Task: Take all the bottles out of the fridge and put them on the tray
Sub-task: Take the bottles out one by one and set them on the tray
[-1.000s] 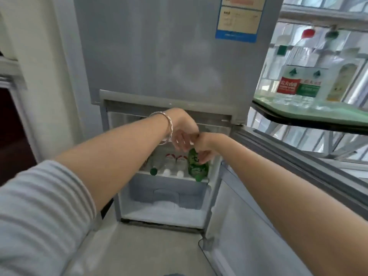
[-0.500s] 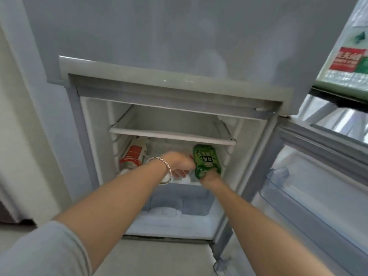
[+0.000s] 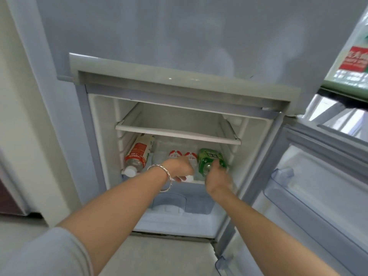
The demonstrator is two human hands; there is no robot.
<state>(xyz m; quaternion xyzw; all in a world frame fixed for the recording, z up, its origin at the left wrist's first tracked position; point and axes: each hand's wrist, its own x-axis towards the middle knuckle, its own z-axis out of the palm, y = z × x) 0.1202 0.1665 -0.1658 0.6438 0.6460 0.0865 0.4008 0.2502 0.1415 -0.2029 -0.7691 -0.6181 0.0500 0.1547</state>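
Step in hand, as judged: extraction of bottles from the lower shelf of the fridge. The right hand is curled around the neck end of the green bottle, which lies on its side at the 3 o'clock end of the shelf; whether the fingers have fully clamped cannot be told because of motion blur. The left hand is bent down over the cap end of the small bottles at shelf centre, apparently pinching one; the exact grip is hidden. Recommended procedure: seat each grip on the neck before pulling, draw each bottle straight out toward 6 o'clock, keep clear of the upper shelf, and avoid nudging the adjacent bottle. Count in the fridge: one green bottle, two small red-and-white bottles, one red-label bottle at 9 o'clock; four in total. The tray sits at 2 o'clock beside the fridge, with at least one bottle visible on it.
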